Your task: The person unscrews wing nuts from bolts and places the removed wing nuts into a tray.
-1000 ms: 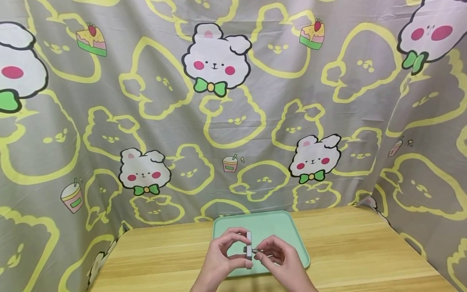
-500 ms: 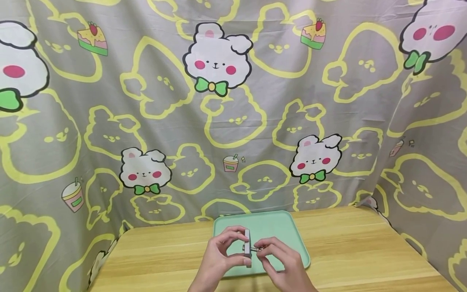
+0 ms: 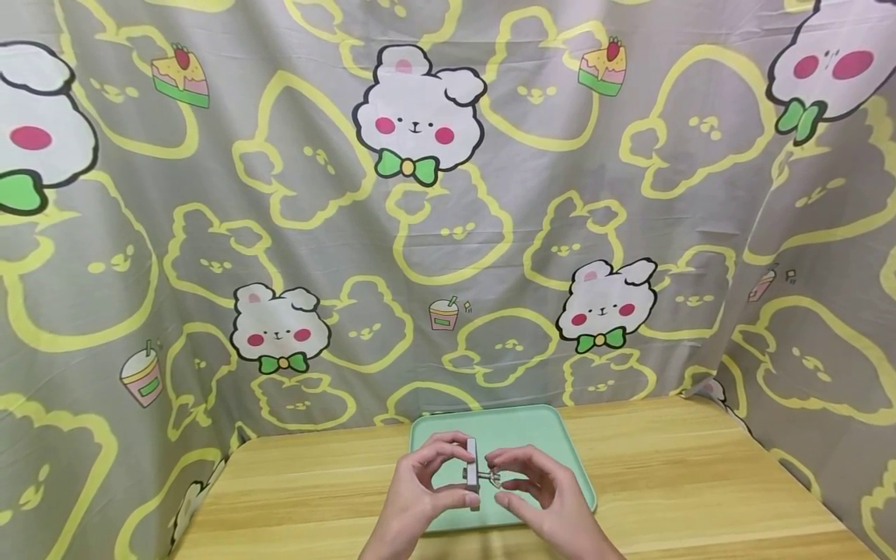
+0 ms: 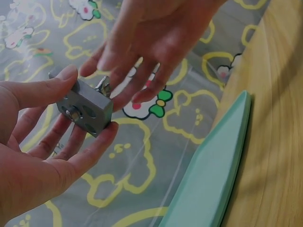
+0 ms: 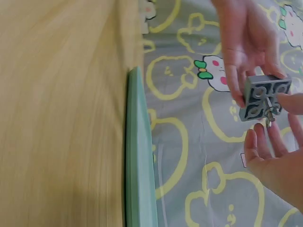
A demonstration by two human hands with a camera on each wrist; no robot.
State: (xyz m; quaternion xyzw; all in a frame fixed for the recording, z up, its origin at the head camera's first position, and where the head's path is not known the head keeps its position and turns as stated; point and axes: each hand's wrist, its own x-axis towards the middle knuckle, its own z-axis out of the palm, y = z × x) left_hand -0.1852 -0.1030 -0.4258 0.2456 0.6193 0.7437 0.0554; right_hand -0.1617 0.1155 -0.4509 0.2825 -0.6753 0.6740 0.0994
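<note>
Here, left fingers (image 4: 97, 147) pinch block (image 4: 86, 101) edges, palm (image 4: 31, 182) apart.

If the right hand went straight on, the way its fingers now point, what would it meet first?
The right hand would probably meet the silver metal wing-shaped nut first, then the grey rectangular block with round holes, held by the left hand. The remaining depth is unclear.

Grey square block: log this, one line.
left hand: grips grey square block; right hand: beside silver metal wing nut, contact unclear; wing nut: apart from block
</note>
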